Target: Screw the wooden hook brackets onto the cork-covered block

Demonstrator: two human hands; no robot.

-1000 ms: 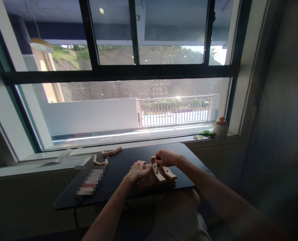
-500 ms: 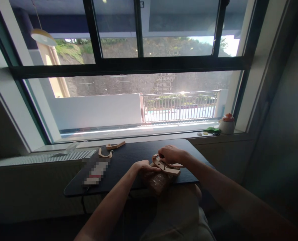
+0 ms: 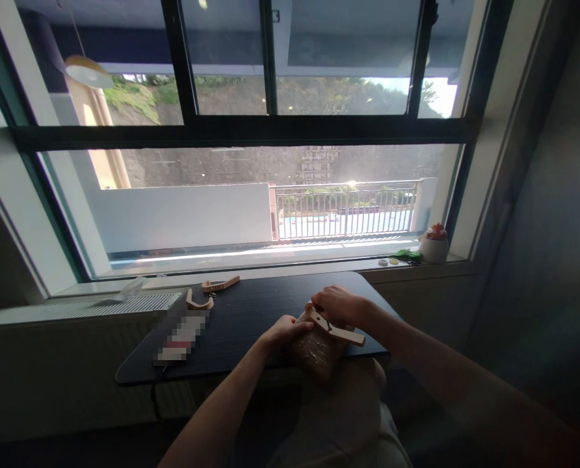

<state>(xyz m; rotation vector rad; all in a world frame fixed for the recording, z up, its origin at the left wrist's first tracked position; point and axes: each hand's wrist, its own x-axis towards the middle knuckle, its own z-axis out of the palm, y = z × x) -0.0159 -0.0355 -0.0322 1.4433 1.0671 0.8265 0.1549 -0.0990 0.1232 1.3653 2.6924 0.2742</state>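
A curved light wooden piece [image 3: 347, 335] with a hole and a dark metal part lies slanted over a brown packet [image 3: 316, 354] in shiny clear wrap. The packet rests at the table's near edge, above the lap. My left hand [image 3: 286, 330] is closed on the packet's upper left corner, its thumb against the wooden piece. My right hand [image 3: 339, 305] is closed on the upper end of the wooden piece, its fingertips partly hidden. Farther left on the table lie a hook-shaped wooden piece [image 3: 199, 303] and another curved wooden piece [image 3: 220, 285], with small metal bits beside them.
The dark table [image 3: 251, 305] stands by a window. A blurred-out item [image 3: 180, 338] lies at its left side. Behind is a radiator [image 3: 138, 305] with a clear plastic bag [image 3: 132, 288]. A white pot [image 3: 434, 246] and green leaves [image 3: 407, 255] sit on the sill.
The wooden piece has turned and shifted right, its free end reaching farther past the packet. A second wooden arm seen behind it is now hidden. The camera view has shifted slightly.
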